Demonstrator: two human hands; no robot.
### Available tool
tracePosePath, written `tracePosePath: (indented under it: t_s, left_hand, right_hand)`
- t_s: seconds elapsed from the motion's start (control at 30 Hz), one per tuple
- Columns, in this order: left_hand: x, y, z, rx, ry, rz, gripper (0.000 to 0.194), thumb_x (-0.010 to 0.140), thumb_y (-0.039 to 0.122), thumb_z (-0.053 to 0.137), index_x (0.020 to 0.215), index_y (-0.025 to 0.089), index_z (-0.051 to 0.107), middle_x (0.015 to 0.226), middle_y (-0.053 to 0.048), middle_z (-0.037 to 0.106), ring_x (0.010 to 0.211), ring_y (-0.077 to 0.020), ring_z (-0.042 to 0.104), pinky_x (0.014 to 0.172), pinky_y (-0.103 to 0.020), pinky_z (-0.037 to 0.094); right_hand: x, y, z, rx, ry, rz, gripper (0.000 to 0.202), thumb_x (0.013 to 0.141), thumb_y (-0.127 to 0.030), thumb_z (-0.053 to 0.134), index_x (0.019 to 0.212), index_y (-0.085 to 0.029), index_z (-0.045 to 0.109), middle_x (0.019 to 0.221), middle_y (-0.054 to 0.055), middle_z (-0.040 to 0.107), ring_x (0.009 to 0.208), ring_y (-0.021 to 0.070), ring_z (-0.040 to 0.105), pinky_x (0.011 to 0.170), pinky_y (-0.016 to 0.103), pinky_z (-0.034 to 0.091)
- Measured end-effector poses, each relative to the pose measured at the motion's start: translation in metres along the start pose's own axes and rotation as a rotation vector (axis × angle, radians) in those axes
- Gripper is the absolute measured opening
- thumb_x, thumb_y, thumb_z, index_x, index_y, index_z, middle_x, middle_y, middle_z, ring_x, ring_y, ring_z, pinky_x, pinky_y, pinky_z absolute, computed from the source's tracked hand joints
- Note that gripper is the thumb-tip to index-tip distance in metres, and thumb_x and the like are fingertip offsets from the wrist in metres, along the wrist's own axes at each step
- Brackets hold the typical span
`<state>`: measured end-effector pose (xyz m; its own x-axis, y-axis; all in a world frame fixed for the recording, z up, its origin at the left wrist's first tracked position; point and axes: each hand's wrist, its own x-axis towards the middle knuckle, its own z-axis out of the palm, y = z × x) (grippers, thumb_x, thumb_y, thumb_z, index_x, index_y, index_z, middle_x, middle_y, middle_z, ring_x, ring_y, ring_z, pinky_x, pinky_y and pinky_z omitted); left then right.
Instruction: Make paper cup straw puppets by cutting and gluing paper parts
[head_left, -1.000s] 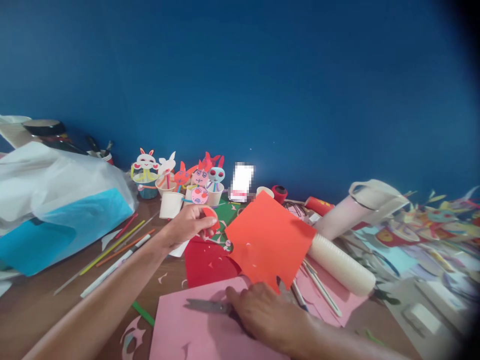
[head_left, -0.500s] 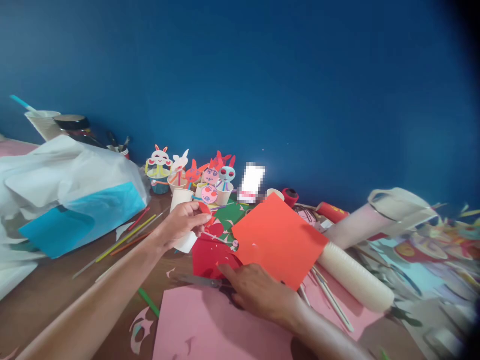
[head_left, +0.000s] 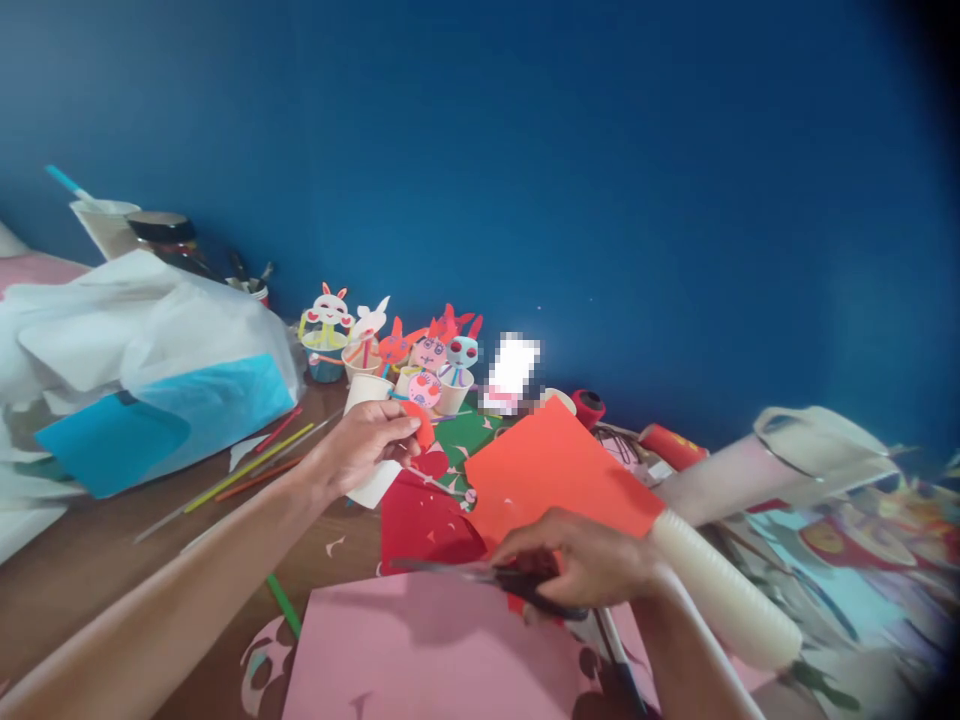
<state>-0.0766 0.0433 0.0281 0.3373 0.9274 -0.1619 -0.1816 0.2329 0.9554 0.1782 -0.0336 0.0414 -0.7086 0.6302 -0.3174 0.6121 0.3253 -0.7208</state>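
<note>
Between the thumb and fingers of my left hand [head_left: 375,435] is a small orange-red paper piece [head_left: 420,425], held above the scraps. My right hand [head_left: 581,560] is closed around the dark handles of a pair of scissors [head_left: 525,582], whose blades point left over the top edge of a pink sheet [head_left: 397,650]. Behind the scissors lie a dark red sheet [head_left: 420,520] and a large orange-red sheet [head_left: 555,470]. A white paper cup [head_left: 367,391] stands just behind my left hand.
Paper rabbit figures [head_left: 328,306] stand in cups at the back, beside a bright pixelated patch. Plastic bags with blue paper [head_left: 225,395] lie left. A long stack of cups [head_left: 727,590] lies right, near a pink-white roll [head_left: 720,480] and blurred craft supplies.
My right hand has taken hold of the scissors and lifted them, moving right. The orange-red piece in my left hand has turned a little. The view has shifted slightly.
</note>
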Motion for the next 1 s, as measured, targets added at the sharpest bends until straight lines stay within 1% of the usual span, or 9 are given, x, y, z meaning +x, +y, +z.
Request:
tracePosePath:
  t_s: [0.1,0.17,0.2,0.27,0.37,0.5,0.67,0.87,1.0]
  left_hand:
    - [0.0,0.0,0.0,0.037,0.048,0.034,0.01,0.068,0.021,0.061,0.067,0.012,0.058,0.049,0.001,0.059,0.044,-0.0076,0.052,0.046,-0.019,0.041]
    - [0.001,-0.003,0.002,0.056,0.058,0.032,0.012,0.067,0.023,0.062,0.066,0.013,0.057,0.048,0.001,0.059,0.043,-0.0085,0.053,0.043,-0.019,0.041]
    - [0.001,-0.004,0.003,0.061,0.057,0.029,0.013,0.066,0.024,0.063,0.067,0.013,0.056,0.047,0.001,0.059,0.042,-0.009,0.053,0.042,-0.019,0.04]
    - [0.002,-0.007,0.005,0.067,0.052,0.028,0.015,0.067,0.026,0.063,0.068,0.014,0.055,0.046,0.002,0.058,0.042,-0.0096,0.054,0.039,-0.018,0.039]
    - [0.001,-0.011,0.009,0.099,0.031,0.033,0.015,0.071,0.029,0.059,0.072,0.016,0.053,0.05,0.002,0.06,0.043,-0.0104,0.055,0.038,-0.018,0.039]
    - [-0.002,-0.017,0.018,0.104,0.003,0.004,0.014,0.077,0.03,0.051,0.081,0.017,0.051,0.057,0.0,0.062,0.046,-0.012,0.058,0.038,-0.019,0.041]
    - [-0.005,-0.025,0.026,0.096,-0.046,0.051,0.011,0.073,0.023,0.054,0.08,0.015,0.052,0.065,0.0,0.061,0.055,-0.0126,0.06,0.045,-0.022,0.046]
    - [-0.003,-0.028,0.026,0.053,0.027,0.091,0.008,0.067,0.015,0.061,0.072,0.013,0.055,0.057,0.002,0.058,0.054,-0.0095,0.055,0.054,-0.022,0.048]
    - [-0.002,-0.029,0.025,-0.028,0.052,0.051,0.009,0.067,0.018,0.062,0.073,0.012,0.059,0.062,0.0,0.061,0.058,-0.0103,0.058,0.062,-0.025,0.05]
  right_hand:
    - [0.004,0.021,-0.006,0.317,0.118,-0.074,0.043,0.062,-0.042,0.068,0.096,-0.018,0.06,0.069,0.0,0.057,0.057,0.0106,0.05,0.055,0.023,0.04]
    - [0.013,0.03,0.0,0.574,0.3,-0.179,0.052,0.066,-0.055,0.059,0.1,-0.016,0.051,0.061,-0.002,0.051,0.05,0.0099,0.045,0.05,0.023,0.037]
    - [0.019,0.032,0.006,0.63,0.379,-0.218,0.054,0.069,-0.058,0.054,0.103,-0.016,0.047,0.06,-0.002,0.049,0.05,0.0101,0.044,0.05,0.024,0.037]
    - [0.031,0.031,0.018,0.637,0.436,-0.243,0.054,0.072,-0.059,0.05,0.106,-0.018,0.043,0.068,0.001,0.05,0.058,0.0124,0.046,0.056,0.026,0.038]
    - [0.045,0.025,0.032,0.62,0.443,-0.314,0.051,0.075,-0.061,0.044,0.106,-0.02,0.043,0.08,0.004,0.051,0.071,0.0153,0.047,0.068,0.03,0.039]
    - [0.056,0.019,0.043,0.689,0.498,-0.285,0.043,0.082,-0.052,0.042,0.11,-0.019,0.039,0.074,0.002,0.048,0.066,0.013,0.045,0.064,0.027,0.036]
    - [0.06,0.014,0.049,0.736,0.524,-0.246,0.04,0.083,-0.05,0.042,0.104,-0.016,0.043,0.072,0.002,0.05,0.065,0.013,0.046,0.062,0.027,0.036]
    - [0.062,0.009,0.054,0.76,0.516,-0.201,0.045,0.077,-0.053,0.049,0.104,-0.018,0.042,0.071,0.001,0.049,0.064,0.0129,0.046,0.062,0.027,0.037]
    - [0.061,0.003,0.054,0.728,0.517,-0.199,0.044,0.077,-0.053,0.05,0.102,-0.018,0.045,0.073,0.001,0.052,0.065,0.0127,0.045,0.06,0.026,0.035]
